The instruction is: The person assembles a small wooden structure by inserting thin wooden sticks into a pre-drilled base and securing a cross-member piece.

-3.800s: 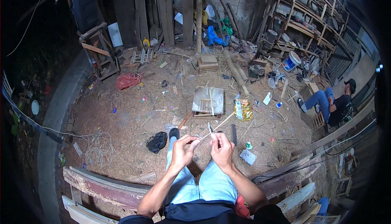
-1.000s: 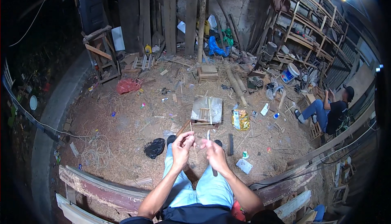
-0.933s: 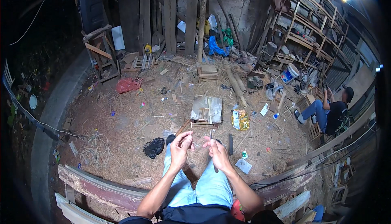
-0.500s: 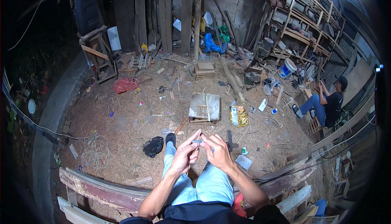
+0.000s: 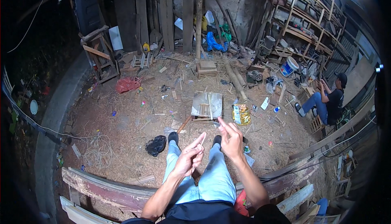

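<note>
My left hand [image 5: 188, 159] is closed around a thin pale wooden stick [image 5: 203, 139], whose tip stands out above the fingers. To its right and a little farther forward, my right hand [image 5: 231, 142] grips a small knife; its grey blade [image 5: 213, 122] points left, clear of the stick, while the handle is hidden in the fingers. Just beyond the hands stands a low wooden stand [image 5: 217, 101] with a pale top. Several thin sticks [image 5: 202, 109] lie on it.
I sit on a wooden bench [image 5: 110, 192]. A black plastic bag [image 5: 155, 146] lies by my left foot, a gold packet [image 5: 241, 114] right of the stand. Wood scraps and shavings cover the ground. At the right another person [image 5: 332, 100] sits near wooden racks [image 5: 309, 37].
My hands have parted: the right one moved forward and right with the knife, away from the stick. My left hand still holds the stick, slightly lower. My right foot now shows.
</note>
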Demonstrator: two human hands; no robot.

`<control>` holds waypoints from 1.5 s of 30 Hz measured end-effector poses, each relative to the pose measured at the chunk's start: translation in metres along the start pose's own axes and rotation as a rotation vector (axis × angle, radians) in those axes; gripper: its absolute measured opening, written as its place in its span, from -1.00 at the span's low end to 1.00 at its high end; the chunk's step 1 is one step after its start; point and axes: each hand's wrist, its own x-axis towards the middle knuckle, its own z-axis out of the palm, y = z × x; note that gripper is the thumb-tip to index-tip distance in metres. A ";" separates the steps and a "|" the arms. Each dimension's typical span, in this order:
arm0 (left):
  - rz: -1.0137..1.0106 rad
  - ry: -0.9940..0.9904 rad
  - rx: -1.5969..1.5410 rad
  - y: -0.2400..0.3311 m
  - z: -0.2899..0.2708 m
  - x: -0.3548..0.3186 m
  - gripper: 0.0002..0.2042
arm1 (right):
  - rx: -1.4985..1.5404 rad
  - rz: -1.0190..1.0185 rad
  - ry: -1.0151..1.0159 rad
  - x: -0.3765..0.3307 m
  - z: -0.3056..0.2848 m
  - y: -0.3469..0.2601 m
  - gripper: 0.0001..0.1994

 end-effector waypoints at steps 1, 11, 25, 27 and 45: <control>0.011 0.020 -0.012 0.003 -0.004 -0.001 -0.45 | 0.101 -0.071 0.021 -0.006 0.006 -0.001 -0.68; -0.018 -0.023 -0.049 0.006 0.001 0.013 -0.47 | 0.123 -0.176 -0.040 -0.019 0.024 -0.005 -0.77; -0.030 -0.058 -0.114 -0.002 -0.015 0.011 -0.47 | 0.124 -0.200 -0.087 -0.030 0.030 -0.003 -0.70; -0.037 -0.057 -0.101 -0.002 -0.012 0.011 -0.47 | 0.090 -0.209 -0.073 -0.030 0.029 -0.002 -0.68; -0.097 -0.105 -0.078 0.000 -0.010 0.009 -0.47 | 0.103 -0.049 -0.011 -0.012 0.015 -0.005 -0.70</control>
